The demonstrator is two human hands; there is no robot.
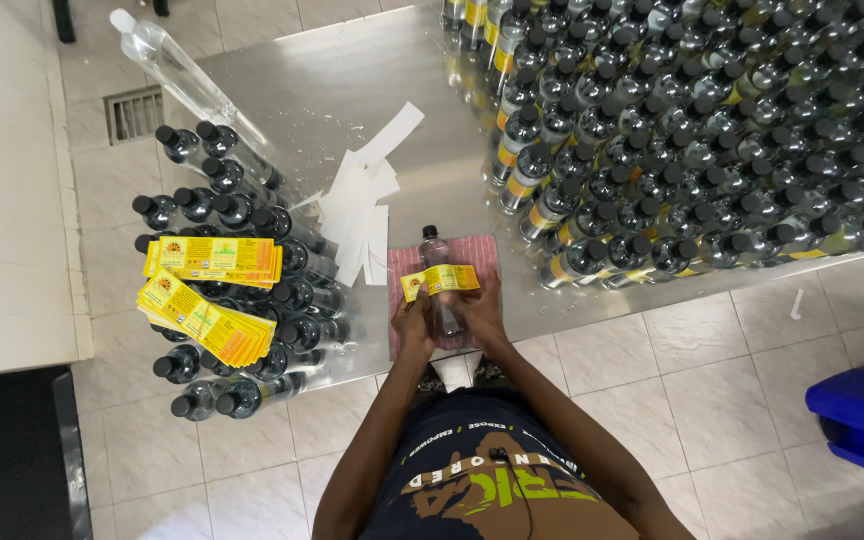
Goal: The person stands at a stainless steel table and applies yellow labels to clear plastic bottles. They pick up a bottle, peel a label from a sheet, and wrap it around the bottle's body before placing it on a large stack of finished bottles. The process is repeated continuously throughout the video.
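Left hand point(414, 322) and right hand point(480, 312) both with fingers curled around a dark-capped bottle point(439, 285), yellow label point(439, 281) across it, on pink cloth point(474, 262), label stacks point(214, 295) at nine o'clock, labelled bottles point(692, 140) at two o'clock.

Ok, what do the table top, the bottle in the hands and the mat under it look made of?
Table top: probably stainless steel, grey with a dull sheen. Bottle: likely clear plastic, see-through with a dark cap. Mat: seems pink woven cloth, matte and ribbed. Both hands hold the bottle.

Bottle point(439, 290) on cloth point(404, 300), label stacks point(214, 295) left, labelled bottles point(692, 130) right
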